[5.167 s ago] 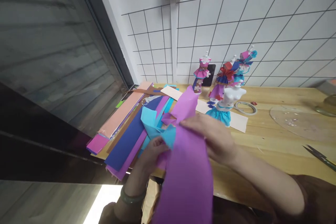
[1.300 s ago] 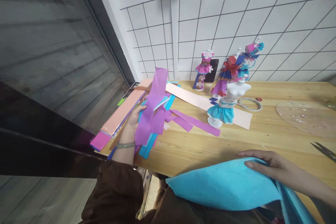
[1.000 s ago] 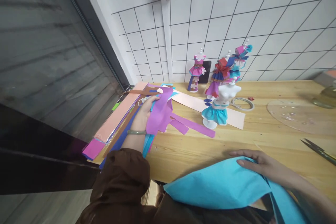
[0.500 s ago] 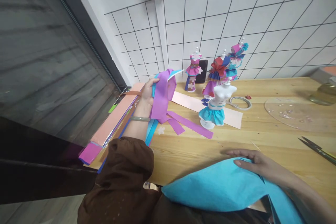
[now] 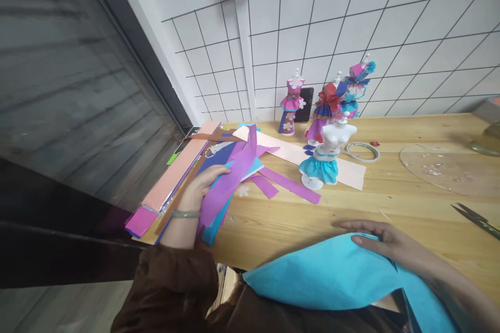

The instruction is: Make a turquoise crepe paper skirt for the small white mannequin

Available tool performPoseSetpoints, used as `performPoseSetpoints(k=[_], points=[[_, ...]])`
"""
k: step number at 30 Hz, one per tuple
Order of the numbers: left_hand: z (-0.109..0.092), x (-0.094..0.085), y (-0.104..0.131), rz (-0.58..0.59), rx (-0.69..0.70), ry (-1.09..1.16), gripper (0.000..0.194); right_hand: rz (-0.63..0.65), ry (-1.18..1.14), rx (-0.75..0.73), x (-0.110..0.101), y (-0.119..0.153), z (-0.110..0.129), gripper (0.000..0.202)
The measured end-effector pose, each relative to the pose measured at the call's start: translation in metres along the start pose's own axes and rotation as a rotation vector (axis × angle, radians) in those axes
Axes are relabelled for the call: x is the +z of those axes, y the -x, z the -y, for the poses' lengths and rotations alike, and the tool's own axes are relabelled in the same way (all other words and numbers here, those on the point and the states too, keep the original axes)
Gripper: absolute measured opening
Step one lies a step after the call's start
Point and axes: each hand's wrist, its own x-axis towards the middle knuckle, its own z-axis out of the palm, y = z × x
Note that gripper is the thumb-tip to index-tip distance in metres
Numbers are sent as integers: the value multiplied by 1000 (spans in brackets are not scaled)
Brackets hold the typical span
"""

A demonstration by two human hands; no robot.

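My left hand [image 5: 201,187] is closed on a bundle of crepe paper strips [image 5: 226,192], purple on top with turquoise showing beneath, above the left part of the table. Other purple strips [image 5: 292,186] fan out to its right. My right hand [image 5: 385,242] grips a large folded sheet of turquoise crepe paper [image 5: 320,276] at the table's front edge, thumb on top and fingers behind. That sheet hangs over my lap. Between and beyond the hands stands a small white mannequin [image 5: 336,138] wearing a gathered turquoise skirt [image 5: 321,170].
Long folded papers [image 5: 175,166] lie along the left edge beside a dark panel. Dressed mannequins [image 5: 291,104] and a phone [image 5: 305,105] stand by the tiled wall. Tape [image 5: 363,152], a pale pink strip [image 5: 351,174], a clear disc [image 5: 437,169] and scissors [image 5: 476,218] occupy the right side.
My left hand has come down and toward me with the strips, uncovering blue and purple paper behind it. My right hand keeps its hold on the turquoise sheet. The view has shifted slightly.
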Motion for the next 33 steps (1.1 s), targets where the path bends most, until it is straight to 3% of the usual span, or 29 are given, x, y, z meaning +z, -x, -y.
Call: performPoseSetpoints(k=[5, 10, 14, 16, 18, 22, 24, 27, 33], points=[[19, -16, 20, -57, -151, -291, 23, 11, -3, 6, -1, -3, -3, 43], [24, -24, 22, -36, -176, -574, 30, 50, -37, 37, -2, -4, -11, 46], [26, -23, 24, -160, -49, -792, 33, 53, -56, 54, -2, -4, -15, 46], [28, -14, 27, -267, 77, -944, 41, 48, -65, 66, -2, -4, -15, 45], [34, 0, 30, -359, 279, -1255, 44, 43, -67, 73, -1, -3, -15, 45], [59, 27, 29, -220, 515, -1519, 55, 32, -60, 78, -1, -4, -16, 44], [74, 35, 25, -125, 501, -1551, 64, 31, -60, 82, -1, -5, -17, 44], [89, 39, 20, -88, 432, -1578, 67, 26, -63, 82, -1, -6, -19, 43], [91, 40, 18, -105, 379, -1562, 68, 25, -57, 78, -2, -7, -22, 44]])
